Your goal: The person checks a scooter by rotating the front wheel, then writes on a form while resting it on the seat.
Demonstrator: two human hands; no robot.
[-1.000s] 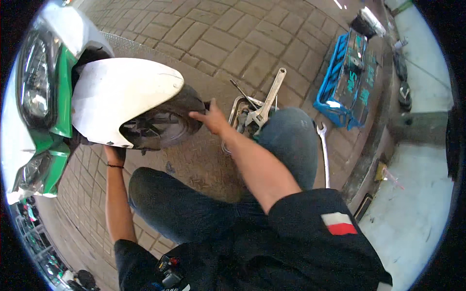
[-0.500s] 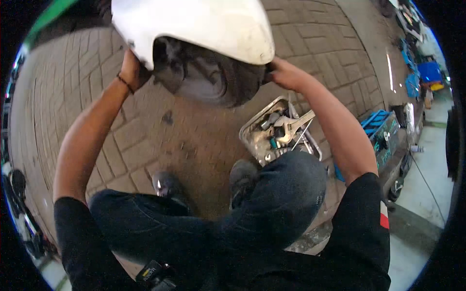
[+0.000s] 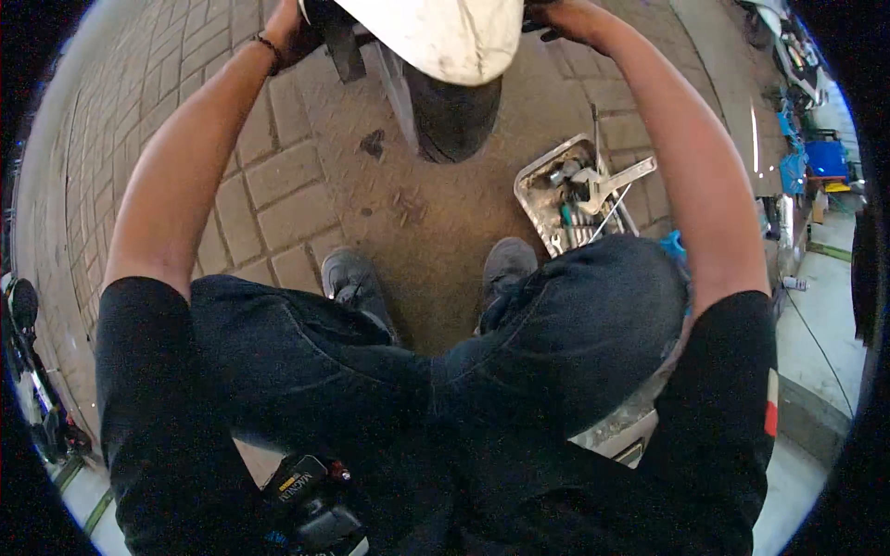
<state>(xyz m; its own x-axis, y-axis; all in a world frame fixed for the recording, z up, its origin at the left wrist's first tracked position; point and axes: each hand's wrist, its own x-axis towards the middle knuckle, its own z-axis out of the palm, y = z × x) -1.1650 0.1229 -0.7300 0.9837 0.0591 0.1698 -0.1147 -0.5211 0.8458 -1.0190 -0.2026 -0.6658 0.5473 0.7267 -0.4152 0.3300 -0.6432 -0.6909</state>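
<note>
A white front fender (image 3: 454, 37) over a black tyre (image 3: 454, 120) sits at the top centre. My left hand (image 3: 289, 37) is at its left side, fingers closed on a dark part I cannot make out. My right hand (image 3: 565, 23) is at its right side, fingers curled on something dark, partly hidden. Below the tyre, between my shoes (image 3: 352, 283), lies a worn textured metal plate (image 3: 417, 222). To its right a metal tray (image 3: 536, 190) holds several tools, with an adjustable wrench (image 3: 612, 181) lying across it.
Brick paving (image 3: 287, 222) surrounds the plate. Beyond my right arm are blue containers (image 3: 823, 159), a small spray can (image 3: 793, 283) and a pale tiled edge (image 3: 816, 343) with a cable on it. Dark vehicle parts (image 3: 32, 361) stand at the far left.
My view has swung round to centre on the wheel. Both hands are now higher in the picture, either side of the fender. The green and white bodywork has left the view.
</note>
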